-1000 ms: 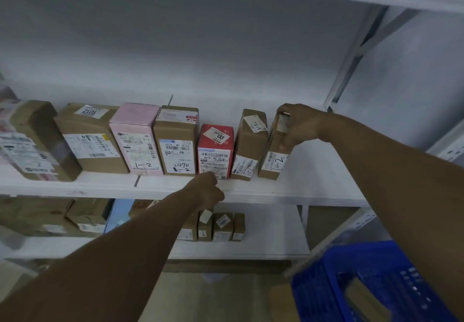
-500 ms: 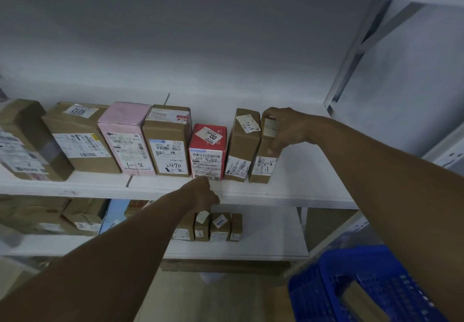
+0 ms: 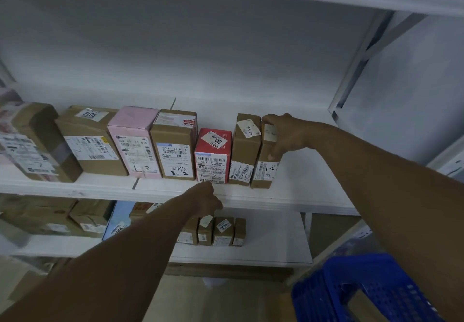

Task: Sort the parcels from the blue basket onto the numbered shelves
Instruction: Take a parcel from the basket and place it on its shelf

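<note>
The blue basket is cut off by the bottom edge, and the parcel inside it is a blur to us. Our left forearm hides part of the lower-shelf parcels. Our right hand covers the top label of the end parcel. The leftmost parcel runs off the frame, smeared.

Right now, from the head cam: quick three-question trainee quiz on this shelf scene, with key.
1. True or false: the right hand grips the rightmost brown parcel on the middle shelf.
2. What colour is the parcel between the pink parcel and the red parcel? A) brown B) blue C) white
3. Fill in: the blue basket sits at the lower ____ of the view.
Key: 1 true; 2 A; 3 right.
</note>
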